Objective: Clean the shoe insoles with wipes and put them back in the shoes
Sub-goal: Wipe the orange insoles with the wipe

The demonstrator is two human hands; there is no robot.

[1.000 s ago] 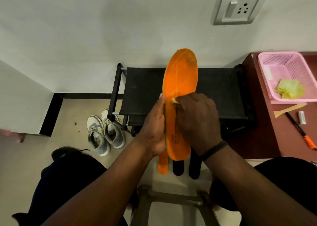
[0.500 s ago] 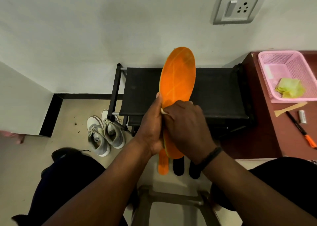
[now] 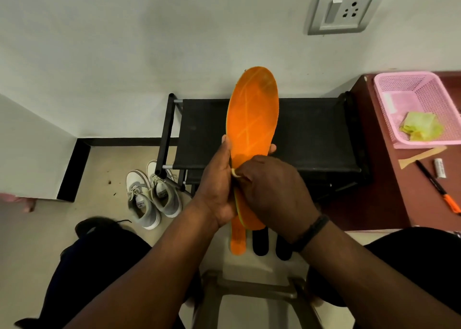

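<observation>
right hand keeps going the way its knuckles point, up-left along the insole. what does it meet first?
Probably the left hand, gripping the orange insole right beside the right hand; they look nearly touching, though depth is unclear.

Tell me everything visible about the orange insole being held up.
The orange insole is a flat, foam-looking piece with a rounded toe end, faint crossing lines and a greenish edge. It is held upright, toe end up, before the black rack. The left hand grips its lower part; the right hand presses a barely visible wipe against it.

We count four insoles, two orange (image 3: 253,119) and two black (image 3: 260,244), two grey shoes (image 3: 142,201), one pink basket (image 3: 389,91), one marker (image 3: 439,191).
</observation>
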